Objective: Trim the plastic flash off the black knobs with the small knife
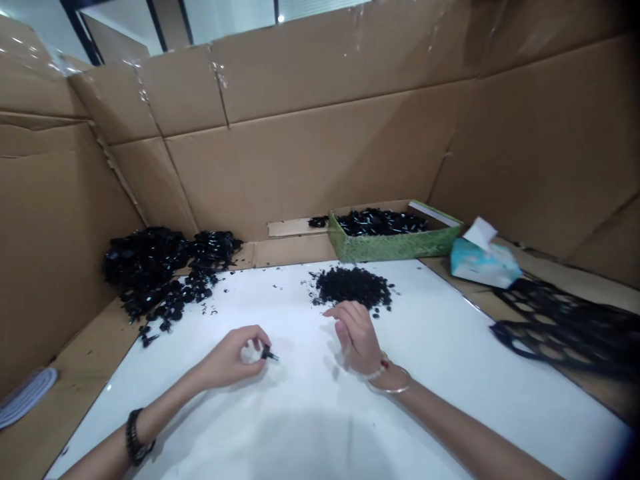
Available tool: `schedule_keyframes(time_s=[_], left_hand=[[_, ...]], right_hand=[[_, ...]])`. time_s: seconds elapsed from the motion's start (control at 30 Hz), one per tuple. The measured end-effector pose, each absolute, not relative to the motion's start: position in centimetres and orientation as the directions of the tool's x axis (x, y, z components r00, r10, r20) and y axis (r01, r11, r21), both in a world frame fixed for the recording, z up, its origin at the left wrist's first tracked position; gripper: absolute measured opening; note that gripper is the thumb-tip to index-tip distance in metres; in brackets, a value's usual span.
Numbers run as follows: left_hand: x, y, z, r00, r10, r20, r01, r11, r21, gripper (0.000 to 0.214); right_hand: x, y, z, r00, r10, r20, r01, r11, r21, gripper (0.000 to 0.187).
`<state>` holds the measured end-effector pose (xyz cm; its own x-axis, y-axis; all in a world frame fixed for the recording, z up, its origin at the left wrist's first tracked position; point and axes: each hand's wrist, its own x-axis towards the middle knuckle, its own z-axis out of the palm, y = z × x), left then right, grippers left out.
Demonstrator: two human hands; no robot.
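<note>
My left hand (237, 358) pinches a small black part with a shiny metal-like pin (269, 354) between thumb and fingertips, above the white tabletop (300, 427). My right hand (356, 337) is at the near edge of a heap of tiny black pieces (353, 287), some of them ring-shaped. Its fingers are loosely bent and reach leftward, apart from the thumb, and nothing shows in them. A larger heap of black parts (150, 260) spreads over the tabletop's far left corner.
A green box (395, 245) full of black parts stands behind the small heap. To its right are a tissue pack (485, 260) and black netting-like material (565, 327). Cardboard walls (310, 153) enclose the table. A white coiled item (27, 397) lies at far left.
</note>
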<state>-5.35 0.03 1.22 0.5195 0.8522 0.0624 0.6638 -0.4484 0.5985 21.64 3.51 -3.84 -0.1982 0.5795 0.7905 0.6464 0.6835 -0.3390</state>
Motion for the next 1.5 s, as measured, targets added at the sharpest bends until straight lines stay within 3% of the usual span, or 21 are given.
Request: schedule_keyframes(time_s=[0.07,0.17,0.27,0.37,0.47,0.53,1.0,1.13,1.33,1.5], left_hand=[[-2.4,0.5,-0.4,0.502,0.863,0.060,0.589,-0.392,0.707,0.017],[0.2,1.4,-2.4,0.453,0.886,0.098,0.555,-0.366,0.747,0.014],[0.7,2.0,-3.5,0.463,0.873,0.153,0.556,-0.420,0.717,0.012],[0.3,2.1,-3.8,0.460,0.870,0.176,0.564,-0.440,0.699,0.010],[0.1,2.1,-3.7,0.439,0.883,0.164,0.588,-0.420,0.691,0.009],[0.2,2.1,-3.5,0.458,0.875,0.158,0.583,-0.429,0.690,0.010],[-0.3,1.9,-2.9,0.617,0.779,0.111,0.487,-0.489,0.724,0.012],[-0.2,1.9,-2.7,0.597,0.794,0.113,0.494,-0.475,0.728,0.013],[-0.1,1.9,-3.1,0.633,0.752,0.185,0.435,-0.543,0.718,0.007],[-0.2,1.9,-2.7,0.643,0.752,0.147,0.452,-0.527,0.720,0.008]], right_hand=[[21.9,3.4,-3.7,-0.155,0.593,0.790,0.660,0.658,-0.364,0.062],[22.2,3.3,-4.1,-0.153,0.677,0.720,0.599,0.643,-0.478,0.071],[22.2,2.9,-4.3,-0.285,0.741,0.607,0.489,0.658,-0.573,0.065],[21.7,2.0,-4.0,-0.422,0.733,0.534,0.434,0.680,-0.590,0.049],[21.0,1.1,-3.8,-0.467,0.739,0.485,0.479,0.673,-0.563,0.022],[20.8,0.8,-3.8,-0.501,0.730,0.465,0.509,0.683,-0.524,0.013],[21.0,0.3,-3.9,-0.603,0.583,0.544,0.460,0.812,-0.361,0.015],[20.9,0.0,-3.7,-0.637,0.593,0.494,0.496,0.805,-0.326,0.015],[21.0,0.2,-3.6,-0.646,0.576,0.501,0.460,0.818,-0.347,0.015],[21.0,0.2,-3.5,-0.683,0.535,0.498,0.431,0.845,-0.317,0.015]])
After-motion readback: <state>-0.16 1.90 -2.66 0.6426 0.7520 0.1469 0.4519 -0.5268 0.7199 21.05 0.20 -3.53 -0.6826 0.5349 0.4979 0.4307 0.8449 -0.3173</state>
